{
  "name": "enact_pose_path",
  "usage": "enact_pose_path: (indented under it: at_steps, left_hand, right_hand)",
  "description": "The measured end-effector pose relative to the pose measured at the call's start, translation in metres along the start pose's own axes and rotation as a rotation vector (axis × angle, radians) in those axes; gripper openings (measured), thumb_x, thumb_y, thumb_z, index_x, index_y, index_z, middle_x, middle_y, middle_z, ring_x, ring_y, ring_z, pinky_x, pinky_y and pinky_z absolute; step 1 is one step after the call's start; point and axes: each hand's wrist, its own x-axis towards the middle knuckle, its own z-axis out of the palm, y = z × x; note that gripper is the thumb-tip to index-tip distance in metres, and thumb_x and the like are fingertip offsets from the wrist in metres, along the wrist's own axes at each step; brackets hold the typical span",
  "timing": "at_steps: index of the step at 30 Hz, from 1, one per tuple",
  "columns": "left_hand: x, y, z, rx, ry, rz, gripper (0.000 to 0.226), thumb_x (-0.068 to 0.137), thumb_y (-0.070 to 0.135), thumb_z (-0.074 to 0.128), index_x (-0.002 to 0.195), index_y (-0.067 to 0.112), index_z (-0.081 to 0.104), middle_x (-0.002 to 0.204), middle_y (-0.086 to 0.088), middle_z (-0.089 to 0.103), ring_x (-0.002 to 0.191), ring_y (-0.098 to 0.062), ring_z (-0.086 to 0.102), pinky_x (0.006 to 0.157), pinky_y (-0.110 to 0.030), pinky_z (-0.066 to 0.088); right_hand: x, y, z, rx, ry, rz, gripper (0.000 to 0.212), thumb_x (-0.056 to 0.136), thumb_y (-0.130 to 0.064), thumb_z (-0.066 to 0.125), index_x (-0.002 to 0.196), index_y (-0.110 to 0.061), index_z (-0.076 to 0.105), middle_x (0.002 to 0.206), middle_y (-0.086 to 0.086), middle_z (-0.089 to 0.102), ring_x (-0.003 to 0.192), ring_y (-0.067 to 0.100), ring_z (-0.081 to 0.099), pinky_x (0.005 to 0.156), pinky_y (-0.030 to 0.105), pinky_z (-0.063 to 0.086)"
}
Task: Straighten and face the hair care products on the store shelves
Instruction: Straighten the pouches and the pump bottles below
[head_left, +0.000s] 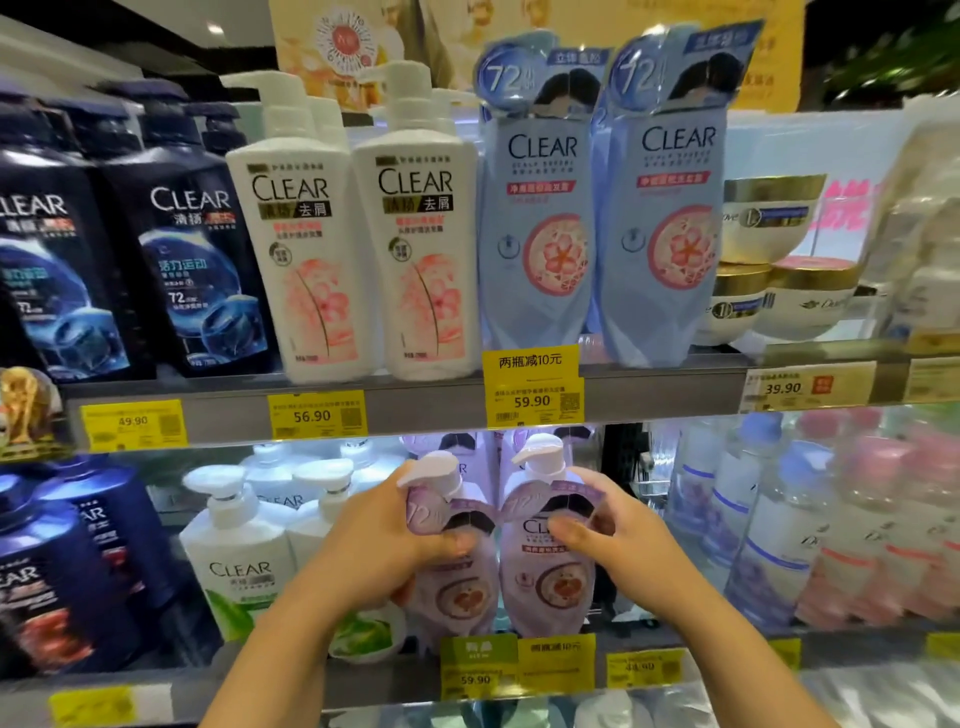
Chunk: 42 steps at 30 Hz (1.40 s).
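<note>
Two lilac CLEAR pump bottles stand side by side at the front of the lower shelf (701, 649). My left hand (384, 535) wraps the left lilac bottle (457, 597) around its neck and shoulder. My right hand (608, 525) grips the right lilac bottle (545, 582) at its shoulder, thumb across the label. Both bottles stand upright with their labels facing me. Their pump heads point left.
White CLEAR pump bottles (239, 551) and dark blue ones (67, 571) stand to the left on the lower shelf, clear Dove bottles (779, 530) to the right. The upper shelf (415, 405) carries dark, white (415, 228) and pale blue CLEAR bottles (540, 208) plus Dove jars (769, 218). Yellow price tags line the shelf edges.
</note>
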Motion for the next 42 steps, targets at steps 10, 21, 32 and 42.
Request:
enact_pose_path:
  at_steps: [10,21,32,42]
  left_hand:
    - [-0.012,0.011,-0.003,0.075,0.126,-0.011,0.065,0.060,0.050,0.090,0.111,0.058,0.050,0.096,0.037,0.058,0.083,0.012,0.060,0.064,-0.005,0.045]
    - [-0.035,0.129,-0.061,0.259,0.596,0.412,0.036,0.065,0.068,0.065,0.084,0.038,0.069,0.066,0.025,0.062,0.069,0.006,0.062,0.058,-0.012,0.039]
    - [0.079,0.250,-0.091,0.211,0.430,0.464,0.085,0.079,0.059,0.073,0.142,0.021,0.031,0.103,0.010,0.053,0.051,-0.008,0.070,0.042,-0.031,0.056]
    - [0.106,0.268,-0.102,0.012,0.146,0.342,0.084,0.075,0.028,0.086,0.135,0.038,0.027,0.119,-0.010,0.057,0.055,-0.029,0.073,0.040,-0.030,0.053]
  right_hand:
    - [-0.009,0.007,-0.006,0.035,0.044,0.070,0.076,0.061,-0.076,0.072,0.129,-0.060,0.044,0.113,-0.025,0.069,0.106,-0.011,0.063,0.084,0.017,0.056]
    - [-0.009,-0.100,-0.095,0.037,0.572,-0.317,0.030,0.069,-0.053,0.075,0.097,-0.042,0.074,0.096,-0.017,0.076,0.089,0.001,0.071,0.073,0.011,0.054]
    - [0.073,-0.172,-0.162,-0.295,0.545,-0.235,0.086,0.076,-0.066,0.072,0.147,-0.031,0.039,0.136,-0.004,0.056,0.114,0.022,0.063,0.087,0.050,0.059]
    - [0.095,-0.164,-0.160,-0.158,0.370,-0.168,0.075,0.060,-0.080,0.065,0.119,-0.034,0.059,0.108,-0.010,0.071,0.096,0.009,0.069,0.068,0.029,0.059]
